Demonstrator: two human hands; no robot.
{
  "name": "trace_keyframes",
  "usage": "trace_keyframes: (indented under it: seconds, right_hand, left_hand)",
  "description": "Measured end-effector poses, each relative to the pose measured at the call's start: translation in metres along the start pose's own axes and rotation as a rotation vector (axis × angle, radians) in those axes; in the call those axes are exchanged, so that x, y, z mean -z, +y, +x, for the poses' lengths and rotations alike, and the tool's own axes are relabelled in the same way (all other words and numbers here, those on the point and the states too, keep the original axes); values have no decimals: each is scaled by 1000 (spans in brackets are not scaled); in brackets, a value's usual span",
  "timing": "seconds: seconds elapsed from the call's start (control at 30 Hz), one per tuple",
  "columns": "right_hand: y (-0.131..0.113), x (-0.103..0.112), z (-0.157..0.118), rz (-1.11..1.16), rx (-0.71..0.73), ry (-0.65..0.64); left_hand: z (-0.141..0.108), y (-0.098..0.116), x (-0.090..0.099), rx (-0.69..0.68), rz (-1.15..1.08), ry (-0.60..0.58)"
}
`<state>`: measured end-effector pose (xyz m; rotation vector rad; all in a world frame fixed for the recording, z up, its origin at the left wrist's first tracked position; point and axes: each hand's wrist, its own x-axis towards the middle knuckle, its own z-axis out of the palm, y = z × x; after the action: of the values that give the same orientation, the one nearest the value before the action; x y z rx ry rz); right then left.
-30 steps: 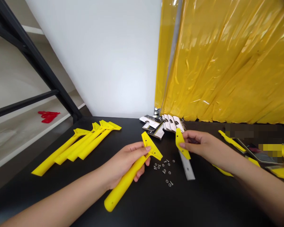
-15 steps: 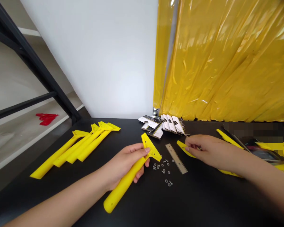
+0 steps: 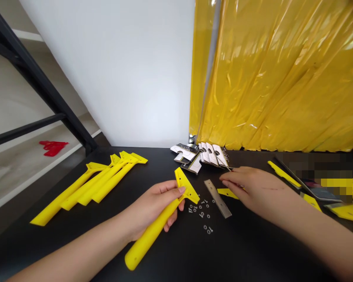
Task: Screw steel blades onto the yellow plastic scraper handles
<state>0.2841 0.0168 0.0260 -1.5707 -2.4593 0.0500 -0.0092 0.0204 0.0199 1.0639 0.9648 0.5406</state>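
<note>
So the person's left hand has thumb and fingers wrapped round the neck of a yellow plastic T-shaped handle, head tipped up and away, butt end pointing back toward the body. Solid hold. Two holes show in the head and nothing's fixed to it: no metal, no screws, so that one looks like bare plastic.

The loose bits lie close by. Just beyond the held head there's a flat silvery metal strip with holes on the black tabletop, and a scatter of small silver screws and nuts right beside the grip, none of them in a hole.

The right hand is over past the strip, fingers and thumb close together, above a small flat yellow plate it partly covers. A thin greyish rod ends by its fingertips; hard to tell whether they're pinching it or anything else.

Left of the grip lie four more yellow T-shaped handles, overlapping, no strips visible on them either. Judging by all that, it's early: handle in hand, everything else separate. White-and-black printed cards sit beyond both hands.
</note>
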Motion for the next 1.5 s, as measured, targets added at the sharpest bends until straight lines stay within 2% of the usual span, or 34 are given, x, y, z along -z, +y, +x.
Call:
trace_keyframes:
  seconds: [0.23,0.47,0.63,0.87,1.03,1.13,1.27,1.37,1.5]
  right_hand:
    - [-24,-25,0,-88,-9,14]
    - [-20,-41,-3,-11,-57,22]
    - [-17,-46,-10,-47,-77,55]
    - [-29,-44,-14,-16,-82,66]
    - [-33,-37,-13,-87,-77,82]
    - [-32,-35,-12,-44,-95,33]
    - [-26,-37,-10,142,-206,-82]
    - [-22,-36,-8,190,-255,-116]
    - [-27,-22,-5,228,-275,-157]
  left_hand:
    - [0,0,0,-10,14,-2]
    - [-1,0,0,8,52,-11]
    - [-1,1,-2,8,69,-13]
    - [-1,3,-5,6,80,-3]
    - [-2,2,-3,-3,79,-23]
    - [-2,1,-2,-5,85,-32]
    - [-2,1,-3,1,98,-32]
    - [-3,0,-4,-5,95,-24]
    - [-3,-2,-5,-30,98,-28]
